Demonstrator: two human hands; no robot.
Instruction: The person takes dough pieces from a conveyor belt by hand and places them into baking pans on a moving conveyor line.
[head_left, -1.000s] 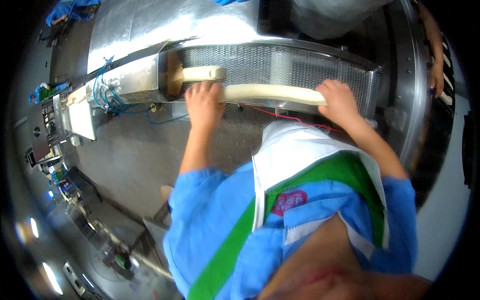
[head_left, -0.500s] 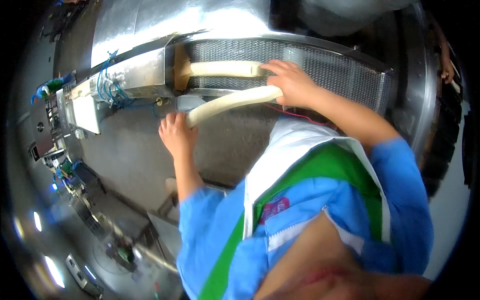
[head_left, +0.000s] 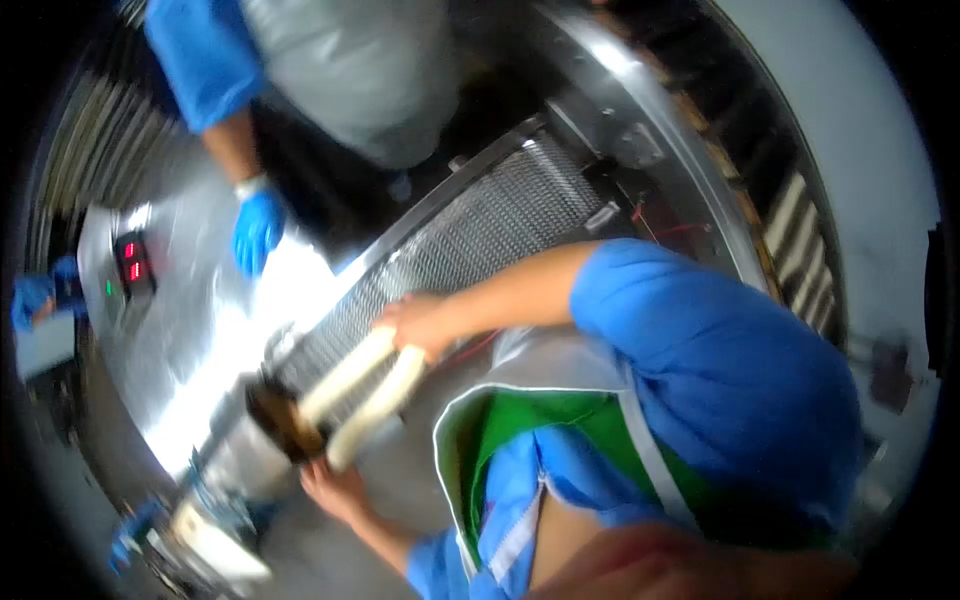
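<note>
"So, which step is in hand?"

"I'd judge it to be the handling of the near roll (head_left: 378,408), a pale, soft-looking length slanting between the right hand (head_left: 418,326) and the left hand (head_left: 335,487)."

"How is the right hand set?"

"Fairly narrow, curled around the near roll's upper end. It also overlaps the end of the far roll (head_left: 345,376), though blur hides whether it presses on it."

"And the left?"

"At the near roll's other end, seemingly touching; I can't tell how far open it is or whether it grips."

"Where's the far roll?"

"Just beyond the near one, on the mesh belt (head_left: 490,215), running from the right hand to the brown mouth (head_left: 283,418) just ahead of the left hand."

"Anyone else close?"

"A co-worker's gloved hand (head_left: 258,232), beyond the right hand and well apart from it, over the steel surface (head_left: 185,345)."

"What does the next move call for?"

"In my judgement, a sure hold at both ends of the near roll, and care that the right hand doesn't drag the far one."
</note>
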